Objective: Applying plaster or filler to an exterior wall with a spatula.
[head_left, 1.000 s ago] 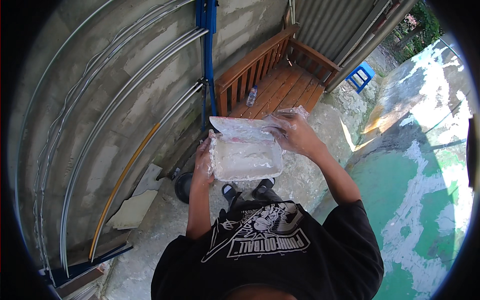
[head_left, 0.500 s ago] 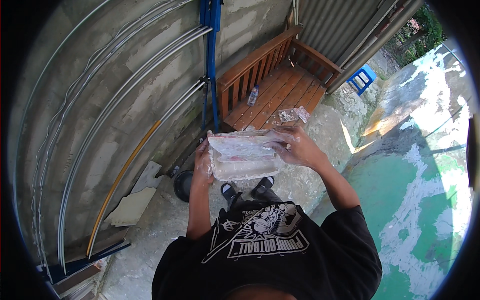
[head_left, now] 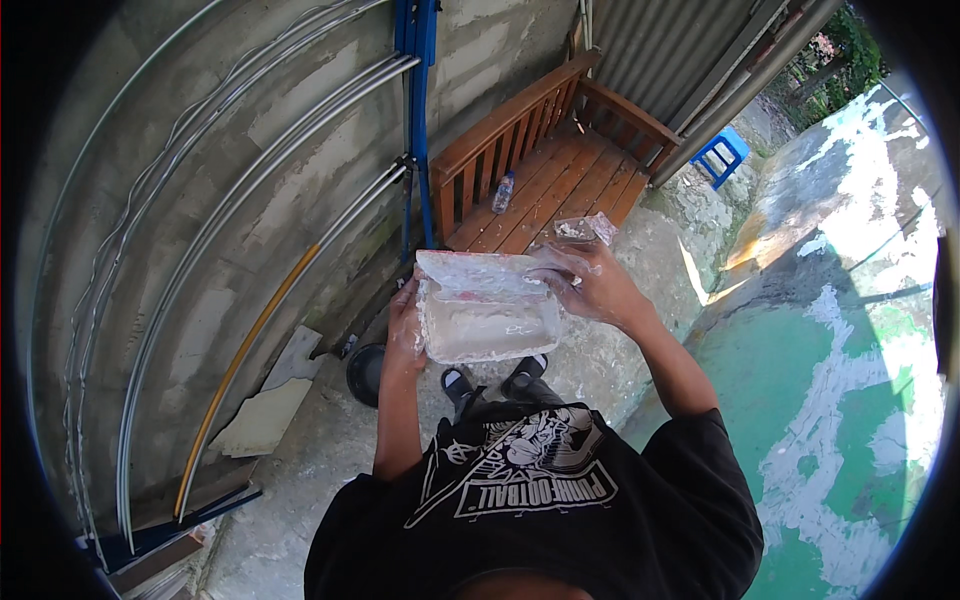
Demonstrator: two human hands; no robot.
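Fingers of my left hand are wrapped along the left wall of a whitish rectangular tub, looks like plastic, caked with white stuff round the rim. My left forearm runs pretty much straight out in front of me, and that hand's clamped on the tub, though I can't make out the thumb. My right elbow is bent out wide, so the right hand angles in from the side, pinching the right end of a thin whitish sheet with reddish streaks. Tub's in front of me, above my dark sandals, and the sheet leans across its far side.

As for what's different: half a second ago the sheet was dipped down over most of the tub's opening. Now it's back by the far rim and way more of the pale, wet-looking inside shows. Left hand's barely budged. Clear plastic package on the brown slatted wooden bench was partly behind my right hand a second ago, and now it's easier to see.
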